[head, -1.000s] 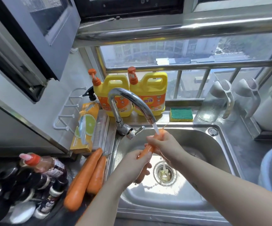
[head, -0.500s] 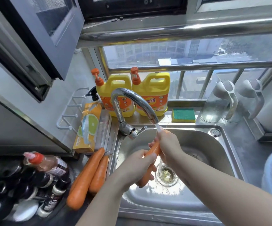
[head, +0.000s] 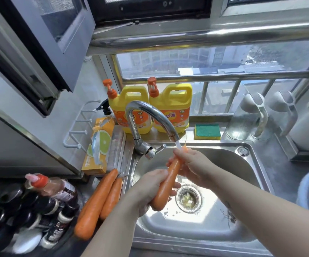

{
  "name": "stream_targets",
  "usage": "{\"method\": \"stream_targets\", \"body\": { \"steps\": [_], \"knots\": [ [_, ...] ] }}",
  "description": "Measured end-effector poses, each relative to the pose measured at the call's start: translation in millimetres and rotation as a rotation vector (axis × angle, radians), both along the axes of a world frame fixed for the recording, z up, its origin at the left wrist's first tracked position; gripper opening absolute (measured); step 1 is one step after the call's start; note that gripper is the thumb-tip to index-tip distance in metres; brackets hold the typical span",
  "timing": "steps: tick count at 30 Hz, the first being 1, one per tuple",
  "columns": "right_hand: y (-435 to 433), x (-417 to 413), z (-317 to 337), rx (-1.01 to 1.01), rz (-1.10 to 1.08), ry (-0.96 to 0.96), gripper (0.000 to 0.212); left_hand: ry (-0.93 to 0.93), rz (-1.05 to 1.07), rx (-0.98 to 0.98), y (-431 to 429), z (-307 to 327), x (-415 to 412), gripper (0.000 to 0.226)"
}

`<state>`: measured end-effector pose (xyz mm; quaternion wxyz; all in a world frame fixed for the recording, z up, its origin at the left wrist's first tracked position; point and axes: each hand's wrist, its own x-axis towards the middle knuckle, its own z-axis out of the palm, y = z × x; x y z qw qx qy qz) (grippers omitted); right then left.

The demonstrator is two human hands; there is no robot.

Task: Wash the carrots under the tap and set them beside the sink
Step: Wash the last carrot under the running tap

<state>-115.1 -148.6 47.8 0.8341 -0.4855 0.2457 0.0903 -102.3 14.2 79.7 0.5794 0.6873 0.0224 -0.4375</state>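
An orange carrot is held slanted over the steel sink, its thin tip under the water running from the curved tap. My left hand grips its thick lower end. My right hand holds the thin upper end near the spout. Two more carrots lie side by side on the counter left of the sink, a long one and a shorter one.
Two yellow detergent jugs and a green sponge stand behind the sink. A lime-printed box leans at the left. Dark sauce bottles crowd the lower left. Glass pitchers stand at the right, and the drain strainer sits in the basin.
My right hand has slid up the carrot toward its tip, baring more of the middle. My left hand keeps its grip on the thick end. The view has shifted slightly.
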Motion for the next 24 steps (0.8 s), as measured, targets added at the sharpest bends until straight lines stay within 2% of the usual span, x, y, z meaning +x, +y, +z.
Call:
{"method": "stream_targets", "body": {
  "steps": [4,7,9,14,20,24],
  "knots": [
    [3.4,13.1,1.6,0.189,-0.162,0.082,0.049,-0.179,-0.072,0.102,-6.1,1.1,-0.5,0.03],
    [2.0,25.1,7.3,0.338,-0.16,0.078,0.073,-0.271,-0.1,0.163,-1.2,-1.8,2.3,0.032],
    [2.2,30.3,13.6,0.375,-0.146,0.067,0.077,-0.316,-0.094,0.186,2.4,-2.0,4.7,0.03],
    [5.3,39.3,23.7,0.378,-0.131,0.052,0.056,-0.383,-0.091,0.212,5.6,-1.2,11.0,0.018],
    [17.4,23.9,11.2,0.237,-0.148,0.009,0.03,-0.367,-0.075,0.203,-12.0,-7.8,6.8,0.028],
    [10.8,11.2,4.7,0.028,-0.091,-0.035,0.014,-0.186,-0.061,0.127,-18.6,-15.4,5.5,0.035]
  ]
}}
